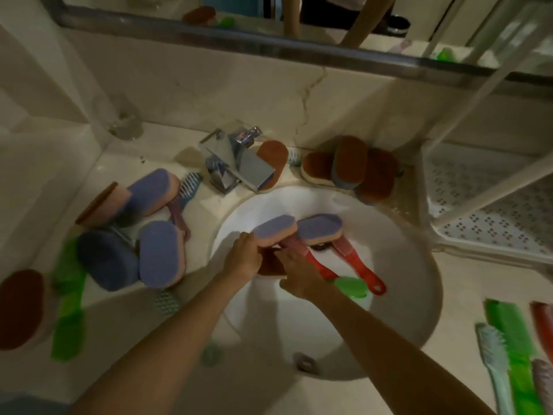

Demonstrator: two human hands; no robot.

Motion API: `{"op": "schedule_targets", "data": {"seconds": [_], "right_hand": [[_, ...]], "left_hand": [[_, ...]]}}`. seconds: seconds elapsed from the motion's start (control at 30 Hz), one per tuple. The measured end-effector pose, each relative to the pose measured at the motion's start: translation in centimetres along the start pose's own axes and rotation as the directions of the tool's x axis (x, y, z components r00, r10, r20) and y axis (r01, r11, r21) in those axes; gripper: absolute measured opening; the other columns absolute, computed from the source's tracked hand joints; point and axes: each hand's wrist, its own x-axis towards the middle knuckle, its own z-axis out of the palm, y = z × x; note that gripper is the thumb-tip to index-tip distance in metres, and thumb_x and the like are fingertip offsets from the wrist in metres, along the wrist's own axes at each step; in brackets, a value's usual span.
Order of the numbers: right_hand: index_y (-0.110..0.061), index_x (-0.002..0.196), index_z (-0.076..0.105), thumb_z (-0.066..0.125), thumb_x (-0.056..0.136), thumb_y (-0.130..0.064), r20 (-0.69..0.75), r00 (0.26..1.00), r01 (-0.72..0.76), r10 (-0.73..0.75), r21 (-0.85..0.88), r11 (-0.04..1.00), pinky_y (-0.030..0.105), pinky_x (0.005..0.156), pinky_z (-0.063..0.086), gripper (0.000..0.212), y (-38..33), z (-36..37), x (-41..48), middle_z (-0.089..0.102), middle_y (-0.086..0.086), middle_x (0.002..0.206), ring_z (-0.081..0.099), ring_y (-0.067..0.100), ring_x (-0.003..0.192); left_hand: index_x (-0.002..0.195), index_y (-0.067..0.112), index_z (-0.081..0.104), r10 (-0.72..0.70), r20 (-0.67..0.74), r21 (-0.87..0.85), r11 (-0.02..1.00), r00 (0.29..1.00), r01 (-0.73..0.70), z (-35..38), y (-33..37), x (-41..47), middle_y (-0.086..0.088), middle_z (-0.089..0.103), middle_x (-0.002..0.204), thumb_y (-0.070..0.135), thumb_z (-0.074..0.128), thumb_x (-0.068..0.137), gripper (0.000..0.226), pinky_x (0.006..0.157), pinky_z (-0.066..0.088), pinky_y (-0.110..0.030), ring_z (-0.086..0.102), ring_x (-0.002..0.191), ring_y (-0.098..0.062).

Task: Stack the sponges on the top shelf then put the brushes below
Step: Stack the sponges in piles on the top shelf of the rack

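Two grips are recorded low in the sink [395, 253]: the left grip [244, 256] closed on a purple-topped sponge [276, 230], evidently for lifting to the shelf rack [478, 205], the right grip [296, 272] over a brown sponge [269, 267], closure not discernible.

In sink [413, 295]: two sponges [320, 230], two brushes [359, 268].
Behind sink: tap [239, 166].
To my left: sponge pile [149, 235].
To my right: shelf rack [478, 211].
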Motion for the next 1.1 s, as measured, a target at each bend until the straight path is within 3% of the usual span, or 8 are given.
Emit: {"op": "schedule_targets", "data": {"seconds": [0.17, 0.33, 0.4, 0.53, 0.7, 0.83, 0.97, 1.1], "right_hand": [[-0.015, 0.147, 0.016, 0.06, 0.086, -0.021, -0.019, 0.999, -0.041, 0.039, -0.134, 0.99, 0.043, 0.118, 0.016, 0.076, 0.1, 3.0, 3.0, 0.018, 0.006, 0.155, 0.013, 0.027, 0.144], [-0.01, 0.119, 0.058, 0.08, 0.057, -0.017, -0.262, 0.962, 0.005, -0.07, -0.242, 0.97, 0.04, 0.089, 0.05, 0.066, 1.1, 4.2, 3.6, 0.063, 0.01, 0.113, 0.063, 0.03, 0.103], [-0.011, 0.1, 0.067, 0.084, 0.037, -0.019, -0.331, 0.937, 0.012, -0.11, -0.286, 0.958, 0.035, 0.073, 0.058, 0.066, 1.9, 5.0, 3.9, 0.07, 0.007, 0.093, 0.069, 0.025, 0.081], [-0.011, 0.098, 0.067, 0.082, 0.047, -0.012, -0.395, 0.905, 0.045, -0.158, -0.279, 0.959, 0.039, 0.078, 0.059, 0.054, 2.3, 5.2, 3.4, 0.072, 0.007, 0.092, 0.07, 0.024, 0.083], [-0.01, 0.107, 0.065, 0.081, 0.049, -0.013, -0.442, 0.897, -0.102, -0.02, -0.251, 0.963, 0.048, 0.09, 0.052, 0.06, 2.0, 3.6, 2.0, 0.071, 0.01, 0.1, 0.069, 0.029, 0.094], [-0.008, 0.105, 0.05, 0.077, 0.043, -0.007, -0.562, 0.827, -0.138, 0.026, -0.158, 0.978, 0.046, 0.079, 0.057, 0.068, 1.8, 0.5, -1.4, 0.066, 0.014, 0.086, 0.066, 0.033, 0.079], [-0.007, 0.094, 0.053, 0.062, 0.057, -0.015, -0.672, 0.731, -0.219, 0.115, -0.072, 0.973, 0.038, 0.069, 0.055, 0.039, 1.2, -4.5, -6.8, 0.062, 0.016, 0.08, 0.062, 0.035, 0.069], [-0.005, 0.094, 0.055, 0.073, 0.063, -0.022, -0.802, 0.577, -0.202, 0.151, 0.038, 0.979, 0.033, 0.063, 0.051, 0.04, 0.5, -9.5, -12.2, 0.06, 0.015, 0.081, 0.062, 0.033, 0.069]], "left_hand": [[0.145, 0.01, 0.028, 0.14, 0.109, 0.061, 0.987, 0.984, -0.147, 1.2, -0.1, 3.6, -0.012, 0.036, 0.148, 0.01, 0.036, 0.097, 0.048, 0.11, 0.03, -0.033, 0.039, 0.134, -0.026], [0.133, 0.014, 0.042, 0.254, 0.109, 0.232, 0.933, 0.961, -0.273, 1.8, -0.2, 6.5, -0.009, 0.053, 0.133, 0.031, 0.043, 0.096, 0.04, 0.103, 0.041, -0.034, 0.05, 0.121, -0.024], [0.133, 0.016, 0.041, 0.295, 0.113, 0.315, 0.895, 0.949, -0.316, 1.7, 0.1, 7.1, -0.008, 0.053, 0.132, 0.034, 0.049, 0.093, 0.045, 0.103, 0.043, -0.035, 0.051, 0.12, -0.024], [0.13, 0.016, 0.041, 0.352, 0.041, 0.36, 0.868, 0.935, -0.343, 1.4, 0.5, 7.2, -0.008, 0.056, 0.128, 0.031, 0.056, 0.089, 0.047, 0.102, 0.046, -0.033, 0.056, 0.115, -0.023], [0.125, 0.011, 0.044, 0.211, -0.103, 0.272, 0.946, 0.972, -0.176, -0.6, 0.6, 4.8, -0.012, 0.054, 0.127, 0.023, 0.057, 0.09, 0.039, 0.099, 0.048, -0.033, 0.055, 0.116, -0.026], [0.122, 0.008, 0.044, 0.151, -0.191, 0.202, 0.973, 0.97, -0.112, -3.2, 0.8, 0.0, -0.014, 0.054, 0.125, 0.022, 0.057, 0.089, 0.038, 0.094, 0.048, -0.035, 0.055, 0.114, -0.028], [0.119, 0.005, 0.043, 0.024, -0.21, -0.193, 0.979, 0.977, -0.065, -6.2, 2.7, -5.1, -0.018, 0.056, 0.118, 0.013, 0.06, 0.083, 0.041, 0.085, 0.045, -0.039, 0.055, 0.112, -0.036], [0.103, 0.011, 0.038, 0.109, -0.222, -0.412, 0.89, 0.969, -0.195, -8.7, 6.7, -9.0, -0.009, 0.051, 0.101, 0.0, 0.055, 0.081, 0.03, 0.057, 0.034, -0.022, 0.055, 0.093, -0.027]]}}
